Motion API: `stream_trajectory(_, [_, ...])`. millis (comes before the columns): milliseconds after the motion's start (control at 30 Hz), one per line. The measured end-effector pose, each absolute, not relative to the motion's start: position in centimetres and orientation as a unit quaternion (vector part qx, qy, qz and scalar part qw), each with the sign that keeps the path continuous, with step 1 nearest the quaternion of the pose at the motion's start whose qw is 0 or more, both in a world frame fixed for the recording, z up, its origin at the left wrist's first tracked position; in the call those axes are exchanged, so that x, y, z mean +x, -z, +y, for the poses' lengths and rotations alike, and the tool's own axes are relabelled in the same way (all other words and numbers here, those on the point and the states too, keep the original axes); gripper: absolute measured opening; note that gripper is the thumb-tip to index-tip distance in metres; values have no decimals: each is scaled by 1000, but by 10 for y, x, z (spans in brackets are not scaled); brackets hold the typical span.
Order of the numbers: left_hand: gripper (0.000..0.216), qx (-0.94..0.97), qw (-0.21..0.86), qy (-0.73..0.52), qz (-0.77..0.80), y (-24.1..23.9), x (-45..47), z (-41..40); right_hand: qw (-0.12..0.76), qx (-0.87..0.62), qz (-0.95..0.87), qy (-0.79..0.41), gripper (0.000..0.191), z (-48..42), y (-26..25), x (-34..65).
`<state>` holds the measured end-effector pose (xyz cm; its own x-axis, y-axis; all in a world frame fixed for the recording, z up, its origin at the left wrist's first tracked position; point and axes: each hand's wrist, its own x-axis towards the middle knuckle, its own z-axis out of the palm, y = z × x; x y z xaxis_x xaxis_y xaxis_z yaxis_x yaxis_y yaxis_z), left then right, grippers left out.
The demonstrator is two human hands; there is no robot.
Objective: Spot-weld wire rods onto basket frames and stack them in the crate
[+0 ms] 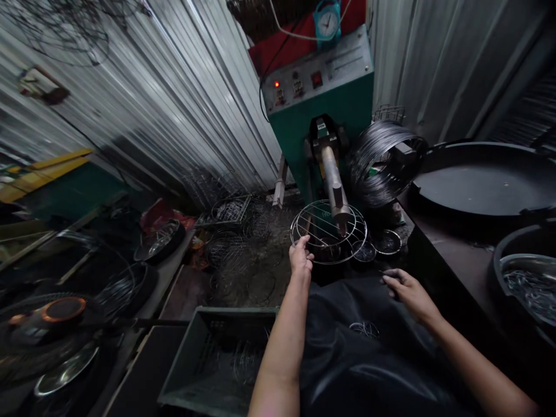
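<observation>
My left hand (300,255) is closed on the near left rim of a round wire rack (319,238), its thumb on top. The rack has an outer ring, a smaller inner ring and several cross wires. It lies level under the electrode arm (333,176) of a green spot welding machine (284,128), whose tip reaches down over the right part of the rack. My right hand (407,291) is held apart from the rack, thumb and fingers pinched together. A small dark tip shows at the fingers, too small to name. Small wire rings (365,329) rest on the black apron (347,370) over my lap.
A wire coil (382,168) stands right of the machine, near a large black pan (482,182). At far right a bowl (532,289) holds small metal pieces. A green crate (195,353) stands left of my lap. Wire pieces litter the floor (256,266).
</observation>
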<state>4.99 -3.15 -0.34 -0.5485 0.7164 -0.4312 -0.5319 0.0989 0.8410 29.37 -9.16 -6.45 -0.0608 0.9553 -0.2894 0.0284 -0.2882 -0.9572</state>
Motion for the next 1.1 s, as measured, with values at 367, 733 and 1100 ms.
stream_trajectory(367, [36, 81, 461, -676, 569, 2, 54, -34, 419, -593, -332, -602, 27, -105, 64, 306])
stream_trajectory(733, [38, 80, 444, -683, 575, -2, 63, -32, 507, -468, -475, -547, 38, -95, 28, 273])
stream_trajectory(1100, [47, 89, 440, -696, 561, 0, 61, -23, 429, -489, -623, -435, 29, -49, 16, 219])
